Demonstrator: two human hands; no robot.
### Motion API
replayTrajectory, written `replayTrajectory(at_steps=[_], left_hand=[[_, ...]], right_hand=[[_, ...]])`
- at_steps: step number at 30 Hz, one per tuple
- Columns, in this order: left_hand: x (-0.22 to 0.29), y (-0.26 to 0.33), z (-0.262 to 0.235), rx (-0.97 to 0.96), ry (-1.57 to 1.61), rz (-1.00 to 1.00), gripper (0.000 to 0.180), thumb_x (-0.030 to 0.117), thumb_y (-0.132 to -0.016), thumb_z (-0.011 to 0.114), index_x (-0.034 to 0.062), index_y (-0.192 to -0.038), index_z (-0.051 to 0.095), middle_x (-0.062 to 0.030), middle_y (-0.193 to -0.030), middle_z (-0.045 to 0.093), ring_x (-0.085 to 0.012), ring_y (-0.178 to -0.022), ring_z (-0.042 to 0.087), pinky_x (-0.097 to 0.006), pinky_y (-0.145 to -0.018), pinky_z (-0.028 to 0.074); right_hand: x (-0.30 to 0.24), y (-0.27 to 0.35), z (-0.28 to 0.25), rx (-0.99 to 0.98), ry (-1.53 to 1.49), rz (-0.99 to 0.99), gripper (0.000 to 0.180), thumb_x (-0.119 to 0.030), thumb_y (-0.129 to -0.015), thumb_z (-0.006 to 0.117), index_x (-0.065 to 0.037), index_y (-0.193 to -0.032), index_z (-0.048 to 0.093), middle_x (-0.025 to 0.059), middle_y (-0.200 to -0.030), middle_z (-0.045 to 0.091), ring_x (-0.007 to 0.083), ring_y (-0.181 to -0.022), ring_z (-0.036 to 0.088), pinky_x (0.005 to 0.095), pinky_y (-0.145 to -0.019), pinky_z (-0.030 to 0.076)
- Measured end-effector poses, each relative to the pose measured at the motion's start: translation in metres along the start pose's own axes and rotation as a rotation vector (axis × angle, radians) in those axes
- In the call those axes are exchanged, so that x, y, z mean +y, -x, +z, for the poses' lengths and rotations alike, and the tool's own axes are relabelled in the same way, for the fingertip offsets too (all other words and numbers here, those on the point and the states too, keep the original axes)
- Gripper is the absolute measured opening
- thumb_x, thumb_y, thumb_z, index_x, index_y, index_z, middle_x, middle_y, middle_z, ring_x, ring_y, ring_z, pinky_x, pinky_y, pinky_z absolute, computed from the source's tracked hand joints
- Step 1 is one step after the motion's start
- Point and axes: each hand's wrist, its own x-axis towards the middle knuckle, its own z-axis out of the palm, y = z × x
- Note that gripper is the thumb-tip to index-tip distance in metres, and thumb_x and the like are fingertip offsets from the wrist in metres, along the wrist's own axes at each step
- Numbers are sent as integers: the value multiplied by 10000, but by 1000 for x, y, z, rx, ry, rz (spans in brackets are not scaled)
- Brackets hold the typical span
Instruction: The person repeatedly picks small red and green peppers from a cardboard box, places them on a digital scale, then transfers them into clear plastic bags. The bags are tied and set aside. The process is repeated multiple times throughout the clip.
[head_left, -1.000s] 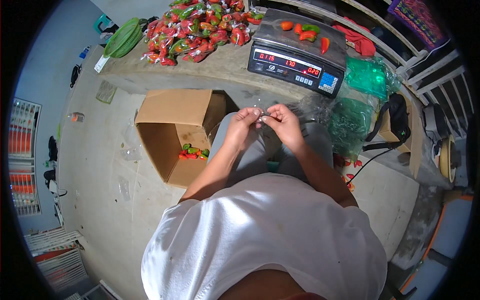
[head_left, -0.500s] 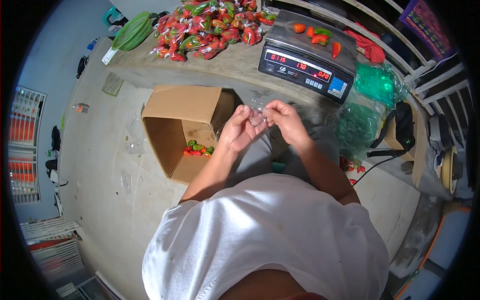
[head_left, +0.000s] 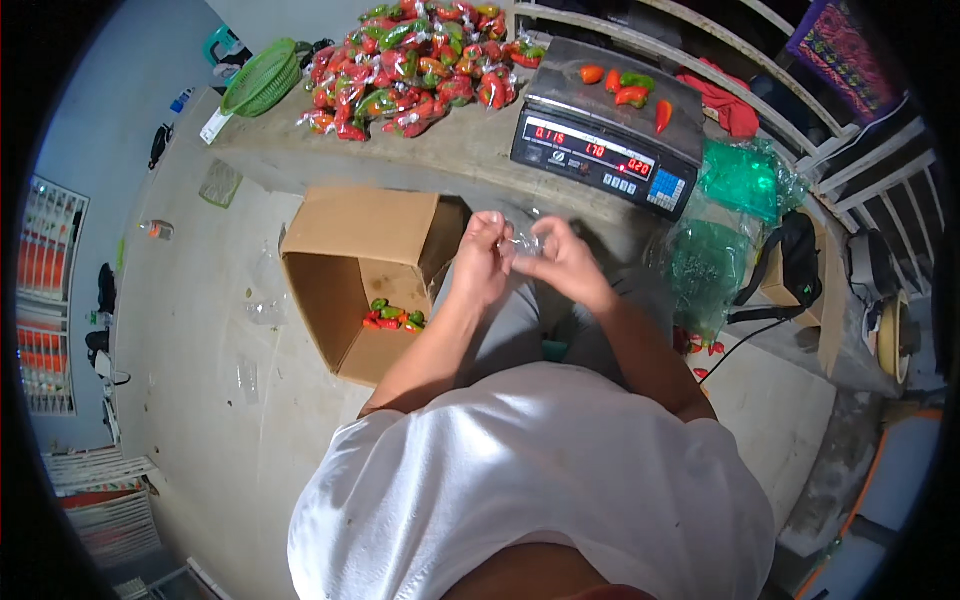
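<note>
In front of my body, my left hand [head_left: 484, 262] is closed, pinching a small clear plastic bag [head_left: 521, 241]. My right hand [head_left: 570, 264] is at the bag's other side, thumb and fingers spread apart around it. Whether those fingertips touch the film is hard to see. Beyond the hands stands a digital scale [head_left: 600, 165] with a lit display. Several loose red, orange and green peppers [head_left: 632, 97] lie on its plate. To the scale's left is a big heap of bagged peppers [head_left: 420, 65] on the ledge.
A cardboard box [head_left: 350, 225] lies on its side left of my legs, with several peppers [head_left: 392, 316] inside. Green plastic bags [head_left: 710, 270] and a black bag [head_left: 800, 255] are on the right. A green basket [head_left: 262, 78] sits on the ledge's left end. Clear plastic scraps [head_left: 265, 312] litter the floor.
My right hand's thumb and fingers have spread from a pinch on the bag. My left hand has turned and closed more on it. The view has shifted slightly.
</note>
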Motion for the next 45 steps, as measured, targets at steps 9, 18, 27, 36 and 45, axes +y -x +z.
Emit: replayTrajectory(at_steps=[9, 18, 27, 36, 45], left_hand=[[-41, -4, -17, -56, -1354, 366, 151, 109, -777, 553, 19, -883, 495, -47, -670, 479, -165, -665, 497, -317, -634, 419], [-41, -4, 24, 87, -281, -157, 52, 50, -828, 452, 62, -878, 444, -30, -709, 491, -118, -609, 488, -248, -578, 436], [-44, 16, 2, -61, -1437, 220, 173, 155, -761, 594, 56, -890, 536, -189, -725, 576, -288, -623, 577, -369, -595, 445], [-33, 8, 14, -35, -235, -436, 224, -4, -766, 440, 57, -974, 497, -43, -798, 544, -132, -619, 515, -228, -557, 410], [-51, 8, -4, -181, -1179, -72, 199, 45, -764, 510, 5, -959, 505, -10, -668, 533, -126, -591, 476, -252, -552, 384]], right_hand=[[26, 3, -36, 428, 110, -203, 319, 39, -736, 469, -73, -1029, 524, 111, -859, 561, 230, -757, 562, 321, -705, 450], [44, 38, -28, -184, -703, 98, 295, -34, -769, 498, -2, -1060, 461, 72, -757, 563, 151, -652, 532, 280, -602, 421], [63, 27, -46, 73, -665, 40, 199, -86, -846, 504, -6, -1027, 525, 34, -829, 564, 128, -733, 541, 255, -695, 432], [67, 51, -18, -97, -413, 220, 296, -143, -811, 531, -75, -1088, 450, 33, -762, 540, 143, -657, 543, 296, -521, 430], [63, 43, -50, 176, -1485, 408, 236, -104, -772, 477, -69, -1005, 492, 47, -673, 486, 171, -663, 518, 355, -586, 431]])
